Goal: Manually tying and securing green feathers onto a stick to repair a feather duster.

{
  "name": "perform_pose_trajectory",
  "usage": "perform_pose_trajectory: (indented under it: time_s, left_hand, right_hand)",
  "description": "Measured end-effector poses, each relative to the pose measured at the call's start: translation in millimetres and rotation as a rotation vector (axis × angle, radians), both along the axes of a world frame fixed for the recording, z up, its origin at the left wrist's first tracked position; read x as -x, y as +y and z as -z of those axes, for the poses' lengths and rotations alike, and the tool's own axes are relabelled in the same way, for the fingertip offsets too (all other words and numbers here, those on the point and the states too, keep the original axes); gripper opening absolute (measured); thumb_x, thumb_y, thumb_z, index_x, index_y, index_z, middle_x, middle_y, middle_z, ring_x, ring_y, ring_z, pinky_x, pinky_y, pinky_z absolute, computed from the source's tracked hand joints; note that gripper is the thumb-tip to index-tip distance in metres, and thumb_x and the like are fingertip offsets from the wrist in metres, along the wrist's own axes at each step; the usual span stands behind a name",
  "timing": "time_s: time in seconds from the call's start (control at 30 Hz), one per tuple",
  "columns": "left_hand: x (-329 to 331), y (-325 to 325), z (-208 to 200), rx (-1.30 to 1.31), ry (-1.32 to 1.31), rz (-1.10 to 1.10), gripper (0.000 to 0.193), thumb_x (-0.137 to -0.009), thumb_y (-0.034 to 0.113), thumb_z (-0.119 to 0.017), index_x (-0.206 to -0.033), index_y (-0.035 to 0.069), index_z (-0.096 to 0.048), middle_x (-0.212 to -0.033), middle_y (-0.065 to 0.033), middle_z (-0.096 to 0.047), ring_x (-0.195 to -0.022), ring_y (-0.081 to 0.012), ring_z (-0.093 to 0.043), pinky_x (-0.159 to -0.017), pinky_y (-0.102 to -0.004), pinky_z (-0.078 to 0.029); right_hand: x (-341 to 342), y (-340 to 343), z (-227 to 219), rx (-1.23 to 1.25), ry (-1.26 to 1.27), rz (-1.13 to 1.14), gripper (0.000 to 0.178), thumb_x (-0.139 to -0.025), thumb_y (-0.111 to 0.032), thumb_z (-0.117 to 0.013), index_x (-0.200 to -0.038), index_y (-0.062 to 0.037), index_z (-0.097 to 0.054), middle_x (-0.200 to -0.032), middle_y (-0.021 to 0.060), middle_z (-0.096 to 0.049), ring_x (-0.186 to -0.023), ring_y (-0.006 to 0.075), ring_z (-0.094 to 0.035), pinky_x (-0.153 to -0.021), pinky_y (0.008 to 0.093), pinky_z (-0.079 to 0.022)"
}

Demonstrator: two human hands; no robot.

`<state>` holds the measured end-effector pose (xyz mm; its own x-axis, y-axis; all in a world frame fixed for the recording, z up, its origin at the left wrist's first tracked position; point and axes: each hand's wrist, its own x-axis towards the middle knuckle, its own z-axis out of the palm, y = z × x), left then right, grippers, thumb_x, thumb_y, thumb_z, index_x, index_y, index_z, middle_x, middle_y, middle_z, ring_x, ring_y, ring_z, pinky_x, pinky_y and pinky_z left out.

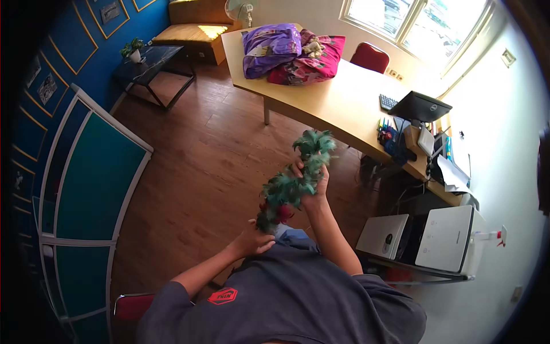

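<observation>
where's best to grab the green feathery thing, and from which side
Probably the middle of the green feathery thing, coming from its upper left: its long body slants between the left hand at the lower end and the right hand near the top, leaving that stretch uncovered. Feathers hide any firm core, so wrap gently.

Our left hand [252,241] is at the near end of a feather duster [291,188], our right hand [318,188] farther along it. Beyond, we face two pillows [272,51] on a desk [344,94], left of a keyboard [388,102] and monitor [424,107], a chair [370,57] behind. A potted plant [134,49] tops a low table [150,64] at far left; a partition [94,178] stands nearer; two appliances [444,238] sit near right.
</observation>
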<state>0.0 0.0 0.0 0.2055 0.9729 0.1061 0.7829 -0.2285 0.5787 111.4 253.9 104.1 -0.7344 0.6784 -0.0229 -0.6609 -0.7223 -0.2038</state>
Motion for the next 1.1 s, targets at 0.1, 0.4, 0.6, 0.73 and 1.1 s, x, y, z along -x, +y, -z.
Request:
perform_pose_trajectory:
  time_s: [0.1, 0.4, 0.6, 0.73, 1.1]
  left_hand:
    - [55.4, 24.6, -7.9, -0.135, 0.136, -0.033, 0.020, -0.086, 0.034, -0.077, -0.100, 0.020, -0.073, -0.124, 0.0006, -0.066, -0.131, -0.0219, -0.052, -0.110, -0.0509, -0.026]
    - [225.0, 123.4, -94.3, -0.362, 0.258, -0.593, 0.029, -0.088, 0.032, -0.071, -0.109, 0.011, -0.071, -0.113, -0.0045, -0.068, -0.121, -0.0261, -0.058, -0.109, -0.0493, -0.029]
    - [310.9, 210.4, -163.3, -0.376, -0.381, -0.855, 0.042, -0.097, 0.030, -0.068, -0.126, 0.001, -0.060, -0.108, -0.0103, -0.069, -0.109, -0.0260, -0.065, -0.095, -0.0434, -0.048]
    - [379.7, 224.6, -104.4, -0.181, -0.818, -0.795, 0.038, -0.102, 0.028, -0.064, -0.124, -0.002, -0.059, -0.100, -0.0110, -0.072, -0.091, -0.0184, -0.070, -0.081, -0.0352, -0.056]
    - [597.7, 265.9, -121.7, -0.424, -0.516, -0.984, 0.032, -0.097, 0.028, -0.071, -0.112, 0.001, -0.064, -0.081, -0.0116, -0.072, -0.069, -0.0249, -0.073, -0.060, -0.0379, -0.055]
  right_hand:
    - [58.5, 28.7, -14.8, -0.032, 0.008, -0.067, 0.044, -0.102, -0.051, -0.051, -0.108, -0.0082, -0.055, -0.083, 0.0064, -0.050, -0.067, 0.0168, -0.045, -0.064, 0.0317, -0.041]
    - [257.1, 150.0, -73.2, -0.217, 0.115, -0.304, 0.037, -0.104, -0.046, -0.049, -0.106, -0.0096, -0.052, -0.081, 0.0036, -0.047, -0.064, 0.0133, -0.042, -0.062, 0.0277, -0.036]
    - [386.3, 159.5, -103.8, -0.161, 0.193, -0.499, 0.044, -0.101, -0.052, -0.051, -0.097, -0.0075, -0.053, -0.076, 0.0044, -0.048, -0.062, 0.0141, -0.043, -0.061, 0.0301, -0.038]
    - [472.6, 165.7, -101.7, -0.195, 0.260, -0.588, 0.049, -0.102, -0.054, -0.047, -0.100, -0.0063, -0.055, -0.082, 0.0072, -0.054, -0.070, 0.0191, -0.052, -0.067, 0.0322, -0.043]
    - [653.8, 229.1, -85.6, -0.538, -0.746, 0.259, 0.043, -0.107, -0.034, -0.052, -0.132, 0.0009, -0.052, -0.125, 0.0143, -0.056, -0.115, 0.0260, -0.057, -0.103, 0.0389, -0.042]
